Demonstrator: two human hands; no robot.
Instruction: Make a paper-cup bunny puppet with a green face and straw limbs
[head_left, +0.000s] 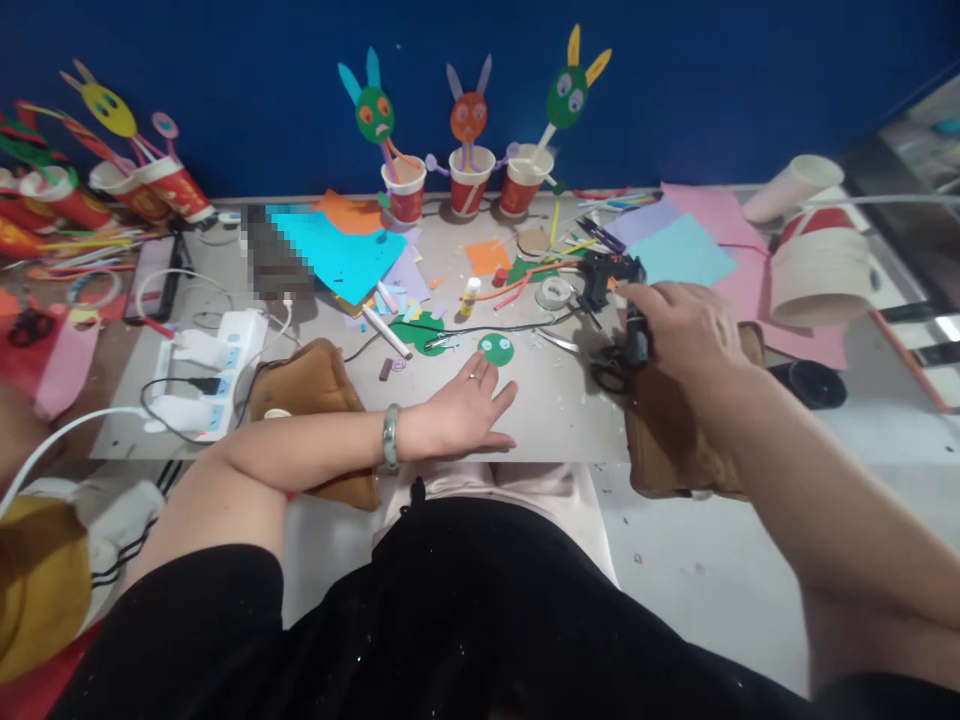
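My left hand [469, 408] lies palm down on the table with its fingers spread. Its fingertips reach the lower edge of a green paper disc [496, 350] with two pale eyes stuck on it. My right hand [694, 325] is closed round the handle of a black hot glue gun [637, 338], partly hidden by the fingers. Black-handled scissors [611, 376] lie just beneath the gun. A glue stick [470, 296] stands upright beyond the disc. Another green paper piece [420, 332] lies left of it.
Paper cups with paper bunny-eared figures, such as a red cup [469, 190], line the blue wall. A power strip [225, 375] with cables sits at left. Coloured paper sheets [686, 252], a roll of tape [553, 292] and stacked cups [821, 265] are around the table.
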